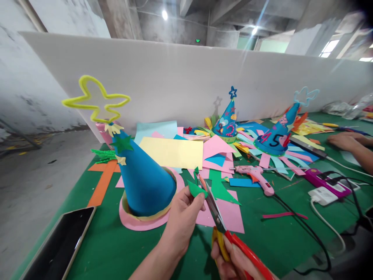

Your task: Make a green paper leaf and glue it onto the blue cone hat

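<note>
Left hand [183,221] pinching a green paper piece [196,189], scissors [215,212] in the right hand [231,259].
In the head view, the paper lies at the left hand's fingertips, above the desk [116,254], thumb and fingers closed on it; the scissors' long axis slants up and leftward, blades at the paper's right edge. The right hand's fingers wrap the red and yellow handles. Just left of the left hand stands a blue paper cone hat [147,181], tilted.
</note>
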A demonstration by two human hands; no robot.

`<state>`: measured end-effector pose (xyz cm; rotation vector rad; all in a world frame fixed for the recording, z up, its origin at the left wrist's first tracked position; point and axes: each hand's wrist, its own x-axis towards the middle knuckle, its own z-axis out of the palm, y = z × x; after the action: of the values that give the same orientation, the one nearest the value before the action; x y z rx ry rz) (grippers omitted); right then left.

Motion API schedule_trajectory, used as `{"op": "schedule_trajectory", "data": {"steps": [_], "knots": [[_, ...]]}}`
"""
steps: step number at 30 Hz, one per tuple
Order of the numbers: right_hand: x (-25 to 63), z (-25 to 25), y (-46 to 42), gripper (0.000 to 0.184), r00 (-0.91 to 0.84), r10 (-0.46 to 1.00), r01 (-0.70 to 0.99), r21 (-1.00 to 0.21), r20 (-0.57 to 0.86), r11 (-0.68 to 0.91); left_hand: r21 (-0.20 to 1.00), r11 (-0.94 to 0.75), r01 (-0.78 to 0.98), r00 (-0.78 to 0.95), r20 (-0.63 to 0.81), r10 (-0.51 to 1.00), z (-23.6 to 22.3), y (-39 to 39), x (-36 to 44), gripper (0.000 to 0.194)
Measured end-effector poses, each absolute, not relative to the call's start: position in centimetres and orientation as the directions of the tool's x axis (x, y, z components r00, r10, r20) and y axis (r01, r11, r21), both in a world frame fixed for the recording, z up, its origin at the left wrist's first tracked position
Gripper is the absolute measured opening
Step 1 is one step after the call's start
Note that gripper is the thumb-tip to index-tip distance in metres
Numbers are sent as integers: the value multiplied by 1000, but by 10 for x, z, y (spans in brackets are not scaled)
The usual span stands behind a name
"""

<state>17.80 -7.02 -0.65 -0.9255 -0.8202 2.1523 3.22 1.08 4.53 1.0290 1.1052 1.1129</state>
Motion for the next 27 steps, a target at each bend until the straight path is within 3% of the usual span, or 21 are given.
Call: {"op": "schedule_trajectory", "data": {"steps": [9,16,27], "knots": [[174,-19,-66,63,-544,757,-313,-749,-363,-584,982,146,-122,130,-130,983,45,12,30,15],[177,-30,-65,60,-604,702,-341,-674,-377,-655,986,132,-100,159,-116,981,45,13,28,19],[184,-27,-67,59,-533,738,-220,-774,-414,-593,991,126,-47,206,-114,972,47,14,23,16]]}}
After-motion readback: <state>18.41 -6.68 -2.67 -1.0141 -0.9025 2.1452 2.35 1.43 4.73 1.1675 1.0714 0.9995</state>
